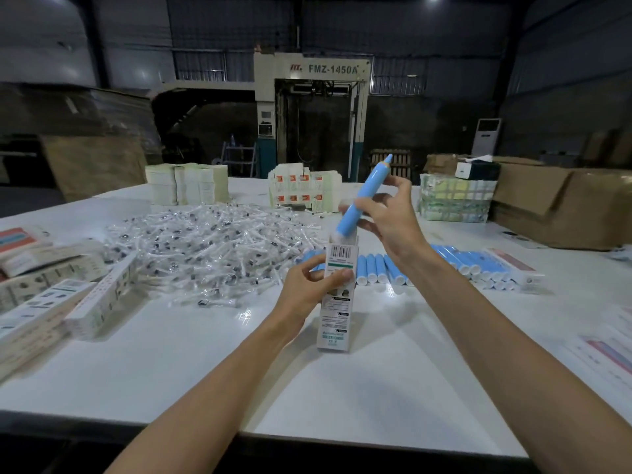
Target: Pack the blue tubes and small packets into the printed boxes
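Note:
My left hand point(309, 285) grips a tall printed box point(337, 313) that stands upright on the white table point(307, 388), its top open. My right hand point(390, 217) holds a blue tube point(364, 195) tilted to the right, white cap end down at the box's mouth. Behind the box lies a row of several more blue tubes point(472, 265). A big heap of small clear packets point(212, 248) covers the table's middle left.
Filled or folded printed boxes point(61, 302) are stacked at the left edge. Flat box blanks point(186, 184) point(302, 189) and a bundled stack point(455, 200) stand at the back. Brown cartons point(564, 206) sit at the right, leaflets point(612, 350) near the right edge.

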A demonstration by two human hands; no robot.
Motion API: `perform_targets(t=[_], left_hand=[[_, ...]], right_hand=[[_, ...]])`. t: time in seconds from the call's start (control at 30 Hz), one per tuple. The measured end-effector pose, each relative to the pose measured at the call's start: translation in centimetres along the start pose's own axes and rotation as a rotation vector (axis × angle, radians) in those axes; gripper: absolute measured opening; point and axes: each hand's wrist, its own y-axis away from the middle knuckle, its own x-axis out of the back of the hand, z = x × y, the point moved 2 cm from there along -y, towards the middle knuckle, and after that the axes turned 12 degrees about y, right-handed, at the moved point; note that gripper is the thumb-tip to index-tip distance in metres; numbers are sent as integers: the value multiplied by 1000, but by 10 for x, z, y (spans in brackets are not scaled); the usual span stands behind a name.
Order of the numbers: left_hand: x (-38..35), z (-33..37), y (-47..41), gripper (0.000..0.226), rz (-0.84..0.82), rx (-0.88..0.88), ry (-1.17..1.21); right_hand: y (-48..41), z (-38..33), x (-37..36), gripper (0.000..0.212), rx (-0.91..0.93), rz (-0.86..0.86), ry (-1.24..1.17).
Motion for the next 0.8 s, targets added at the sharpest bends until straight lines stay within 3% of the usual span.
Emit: perform_targets(t=[0.17,0.23,0.57,0.67,0.8], left_hand=[[2,-1,1,46,25,4,-36],[0,-1,1,47,10,-4,-46],[0,-3,2,33,6,-9,-62],[2,-8,3,31,49,36,-20],[1,-11,0,19,111,77,9]], right_hand=[[-3,8,11,84,15,68,420],[-4,9,13,86,-3,29,533],[0,17,0,33,2,-157,789],[6,30,-5,23,16,-108,971],[20,21,-37,21,381,79,1083]])
